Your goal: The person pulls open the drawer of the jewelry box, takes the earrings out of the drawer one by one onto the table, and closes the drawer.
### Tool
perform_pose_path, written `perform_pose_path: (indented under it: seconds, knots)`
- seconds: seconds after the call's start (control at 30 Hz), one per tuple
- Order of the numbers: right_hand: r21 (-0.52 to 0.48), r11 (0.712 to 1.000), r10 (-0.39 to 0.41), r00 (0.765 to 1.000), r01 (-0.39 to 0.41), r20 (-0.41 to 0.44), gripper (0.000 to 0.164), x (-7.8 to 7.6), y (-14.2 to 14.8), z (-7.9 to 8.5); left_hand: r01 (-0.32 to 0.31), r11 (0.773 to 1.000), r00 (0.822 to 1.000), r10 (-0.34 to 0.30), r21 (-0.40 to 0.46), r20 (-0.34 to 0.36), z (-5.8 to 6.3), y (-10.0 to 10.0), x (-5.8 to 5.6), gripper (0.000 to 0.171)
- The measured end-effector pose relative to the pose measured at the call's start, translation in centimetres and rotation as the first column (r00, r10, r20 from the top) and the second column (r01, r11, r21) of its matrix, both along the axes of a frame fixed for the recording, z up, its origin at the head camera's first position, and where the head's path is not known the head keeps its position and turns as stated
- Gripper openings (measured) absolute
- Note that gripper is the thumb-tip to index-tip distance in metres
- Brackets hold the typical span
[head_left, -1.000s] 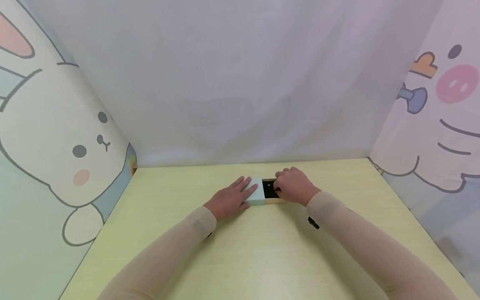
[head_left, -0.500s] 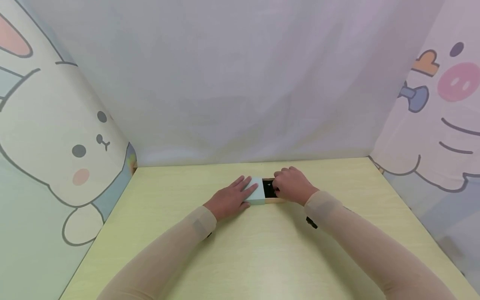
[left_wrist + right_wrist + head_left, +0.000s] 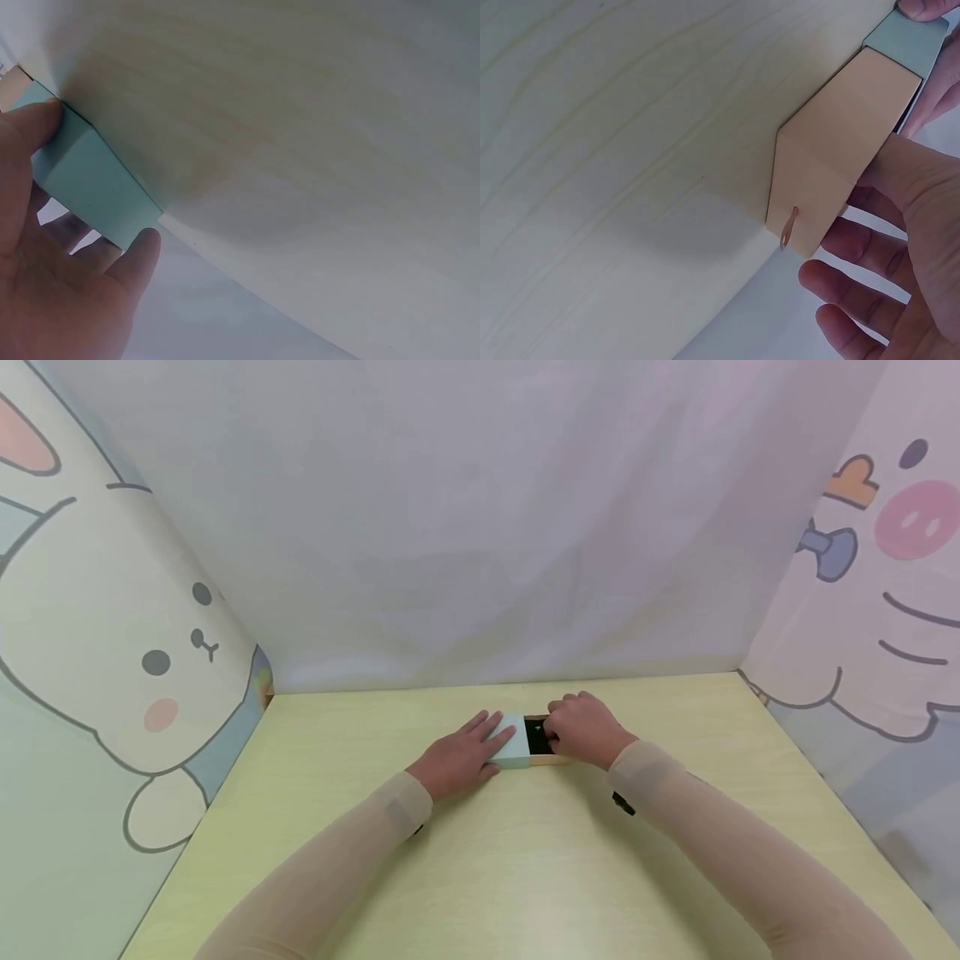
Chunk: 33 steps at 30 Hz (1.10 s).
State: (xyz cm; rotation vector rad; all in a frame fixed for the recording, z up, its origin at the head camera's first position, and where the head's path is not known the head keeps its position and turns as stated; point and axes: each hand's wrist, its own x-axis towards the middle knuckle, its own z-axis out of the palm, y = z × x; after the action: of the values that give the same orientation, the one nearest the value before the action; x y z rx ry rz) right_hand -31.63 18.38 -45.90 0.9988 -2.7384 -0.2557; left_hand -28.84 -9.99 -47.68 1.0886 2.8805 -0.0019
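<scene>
Fingers spread, the left hand [image 3: 453, 762] rests on the pale blue-green box cover [image 3: 513, 745], while the right hand [image 3: 588, 731] bends its fingers over the right part of the peach drawer [image 3: 849, 105], though whether they pinch anything cannot be told. The drawer juts from the cover's right end, showing a black interior [image 3: 537, 739], and a small loop [image 3: 788, 228] hangs on its right face. Both parts lie near the table's [image 3: 525, 860] far edge.
</scene>
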Motion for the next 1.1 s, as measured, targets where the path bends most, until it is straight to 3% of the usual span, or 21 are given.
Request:
perform_pose_path:
  seconds: [1.1]
  knots:
    - [0.000, 0.999, 0.039, 0.998, -0.039, -0.044, 0.017, -0.34, 0.15, -0.28, 0.000, 1.000, 1.000, 0.000, -0.007, -0.002, 0.05, -0.18, -0.02, 0.072]
